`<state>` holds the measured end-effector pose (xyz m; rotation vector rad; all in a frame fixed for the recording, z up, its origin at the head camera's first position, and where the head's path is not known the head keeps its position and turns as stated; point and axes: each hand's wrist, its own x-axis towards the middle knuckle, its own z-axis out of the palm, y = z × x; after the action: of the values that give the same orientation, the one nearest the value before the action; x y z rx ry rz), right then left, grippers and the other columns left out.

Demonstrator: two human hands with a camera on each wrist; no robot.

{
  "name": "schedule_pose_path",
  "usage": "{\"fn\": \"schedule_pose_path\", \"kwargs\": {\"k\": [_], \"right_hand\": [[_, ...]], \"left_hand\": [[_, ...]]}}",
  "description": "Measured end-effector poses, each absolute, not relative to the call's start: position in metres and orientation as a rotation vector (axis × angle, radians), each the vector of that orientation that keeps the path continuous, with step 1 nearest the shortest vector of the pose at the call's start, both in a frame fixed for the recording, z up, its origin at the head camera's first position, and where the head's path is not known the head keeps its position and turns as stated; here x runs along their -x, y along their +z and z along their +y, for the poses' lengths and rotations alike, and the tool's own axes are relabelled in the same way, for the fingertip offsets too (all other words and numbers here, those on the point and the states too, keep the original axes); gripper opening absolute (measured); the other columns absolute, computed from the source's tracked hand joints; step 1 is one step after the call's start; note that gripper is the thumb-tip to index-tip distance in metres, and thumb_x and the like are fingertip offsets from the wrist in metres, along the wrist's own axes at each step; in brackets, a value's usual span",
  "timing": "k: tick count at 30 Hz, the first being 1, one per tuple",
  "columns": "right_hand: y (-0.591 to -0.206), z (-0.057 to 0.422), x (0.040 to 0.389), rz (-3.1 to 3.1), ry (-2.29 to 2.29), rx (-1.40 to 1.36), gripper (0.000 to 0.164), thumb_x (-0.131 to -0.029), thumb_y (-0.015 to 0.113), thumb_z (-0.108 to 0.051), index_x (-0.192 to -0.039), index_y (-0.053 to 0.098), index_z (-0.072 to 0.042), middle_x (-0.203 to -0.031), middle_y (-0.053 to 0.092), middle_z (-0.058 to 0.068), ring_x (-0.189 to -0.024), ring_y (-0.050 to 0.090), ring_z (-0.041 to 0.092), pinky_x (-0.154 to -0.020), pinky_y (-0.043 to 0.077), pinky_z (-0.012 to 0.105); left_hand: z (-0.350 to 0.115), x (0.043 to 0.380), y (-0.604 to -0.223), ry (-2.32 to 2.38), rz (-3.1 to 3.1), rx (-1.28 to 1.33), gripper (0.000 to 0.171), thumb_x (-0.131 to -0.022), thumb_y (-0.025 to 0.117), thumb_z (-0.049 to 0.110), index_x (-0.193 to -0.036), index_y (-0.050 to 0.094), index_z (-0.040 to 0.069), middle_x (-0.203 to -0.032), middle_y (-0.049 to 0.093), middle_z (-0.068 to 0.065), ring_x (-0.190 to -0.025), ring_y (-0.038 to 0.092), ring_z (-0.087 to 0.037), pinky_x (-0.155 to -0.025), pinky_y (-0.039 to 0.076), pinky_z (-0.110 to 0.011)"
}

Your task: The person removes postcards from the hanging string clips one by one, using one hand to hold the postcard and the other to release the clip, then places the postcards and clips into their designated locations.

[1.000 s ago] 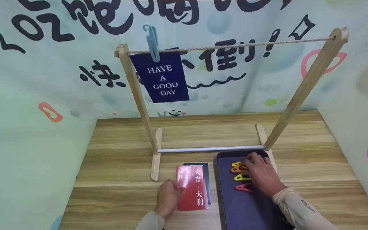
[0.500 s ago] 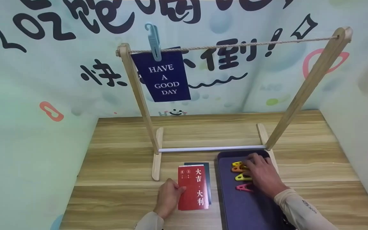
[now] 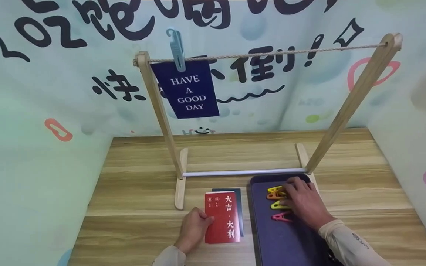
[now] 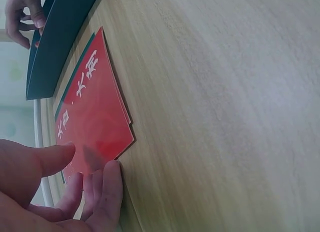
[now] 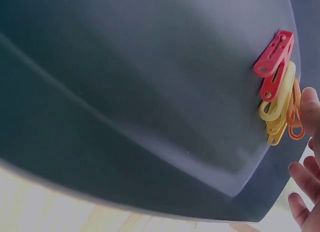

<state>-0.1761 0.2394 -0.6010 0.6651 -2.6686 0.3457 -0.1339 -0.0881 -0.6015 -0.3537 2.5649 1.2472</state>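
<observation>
My left hand pinches the left edge of a red card with white characters, thumb on top and fingers at the edge. A dark green card lies partly beneath it on the table. My right hand is over a dark tray, its thumb beside an orange clothespin. Near it are yellow clothespins and a pinkish-red clothespin. In the right wrist view the fingers are spread loosely, with nothing visible between them. The head view hides some clothespin ends behind this hand.
A wooden rack stands behind the tray, with a rope strung across its top. A light blue clothespin holds a navy card reading "HAVE A GOOD DAY" at the rope's left end. A white bar joins the rack's feet.
The glare on the red card has gone, so its small printing shows. My hands have hardly moved, and the clothespins stay in the tray.
</observation>
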Motion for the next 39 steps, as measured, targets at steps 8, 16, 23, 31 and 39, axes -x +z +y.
{"fn": "schedule_pose_path", "kwargs": {"k": [8,16,23,31,39], "right_hand": [[-0.597,0.24,0.173,-2.676,0.353,-0.662,0.042,-0.071,0.077,-0.032,-0.105,0.062,-0.012,-0.103,0.054,0.007,-0.091,0.056,0.022,-0.07,0.034,0.035],[-0.582,0.229,0.171,-2.658,0.372,-0.668,0.044,-0.072,0.076,-0.035,-0.107,0.063,-0.011,-0.102,0.055,0.006,-0.091,0.056,0.024,-0.073,0.038,0.039],[-0.552,0.217,0.17,-2.631,0.303,-0.716,0.056,-0.078,0.071,-0.035,-0.124,0.052,-0.008,-0.111,0.054,0.009,-0.1,0.054,0.024,-0.081,0.041,0.042],[-0.51,0.204,0.175,-2.54,0.217,-0.87,0.066,-0.079,0.069,-0.036,-0.133,0.042,-0.008,-0.122,0.05,0.01,-0.108,0.05,0.023,-0.085,0.041,0.041],[-0.459,0.187,0.184,-2.368,0.184,-0.987,0.061,-0.081,0.068,-0.033,-0.131,0.043,-0.007,-0.123,0.05,0.01,-0.108,0.048,0.024,-0.085,0.039,0.039]], "left_hand": [[-0.087,0.134,-0.6,1.257,2.54,0.337,0.017,-0.082,0.066,0.013,-0.087,0.053,0.004,-0.076,0.058,-0.005,-0.066,0.056,-0.013,-0.06,0.048,-0.025],[-0.1,0.138,-0.576,1.288,2.449,0.323,0.033,-0.085,0.063,0.031,-0.099,0.056,0.003,-0.083,0.062,-0.007,-0.072,0.057,-0.016,-0.061,0.047,-0.027],[-0.114,0.155,-0.539,1.418,2.471,0.252,0.063,-0.082,0.063,0.047,-0.124,0.05,0.002,-0.104,0.064,-0.013,-0.08,0.065,-0.017,-0.068,0.054,-0.031],[-0.114,0.173,-0.486,1.617,2.472,0.252,0.065,-0.08,0.067,0.04,-0.132,0.043,0.01,-0.111,0.06,-0.011,-0.086,0.065,-0.017,-0.07,0.056,-0.029],[-0.113,0.183,-0.445,1.62,2.543,0.252,0.08,-0.077,0.068,0.047,-0.14,0.032,0.015,-0.126,0.053,-0.007,-0.106,0.061,-0.018,-0.079,0.054,-0.028]]}}
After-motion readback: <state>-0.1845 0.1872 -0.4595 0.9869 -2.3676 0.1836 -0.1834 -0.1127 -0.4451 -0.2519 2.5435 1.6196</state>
